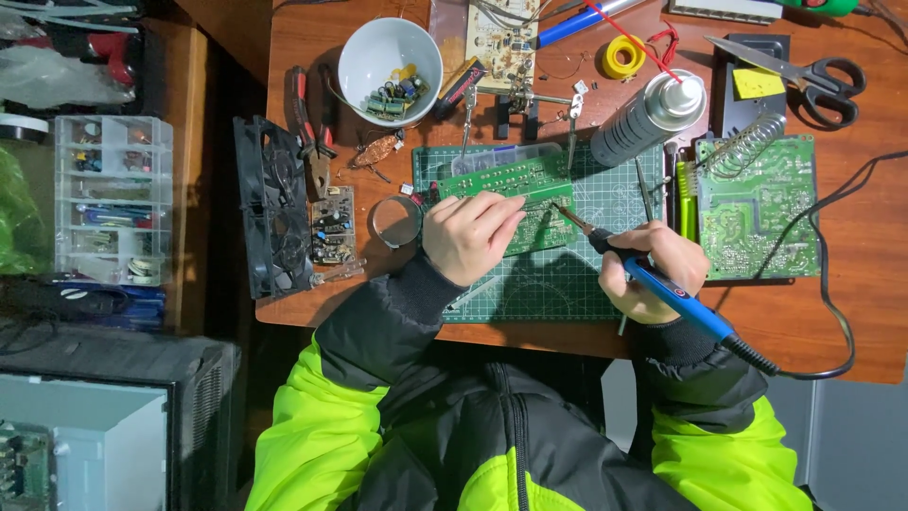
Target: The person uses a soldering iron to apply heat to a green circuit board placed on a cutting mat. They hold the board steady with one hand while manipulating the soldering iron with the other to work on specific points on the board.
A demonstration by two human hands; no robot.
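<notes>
Starting at the far left, a clear plastic parts organiser sits on a side shelf, well apart from the work. On the wooden table, two black cooling fans lie at the left edge, with red-handled pliers and a small populated circuit board just beside them. A white bowl holding loose electronic components stands behind these.

At the centre, a green cutting mat carries a green circuit board, solder side up. The left hand rests on this board, fingers curled down against its surface; the grip is narrow and pins the board to the mat. A roll of tape lies just left of that hand.

The right hand holds a blue-handled soldering iron in a closed, pen-style grip. The iron's tip touches the board just beside the left fingertips. Its black cable runs off to the right.

Further right, a grey spray can lies tilted, then a second green circuit board with a coiled iron stand on its upper edge. Scissors lie at the far right.
</notes>
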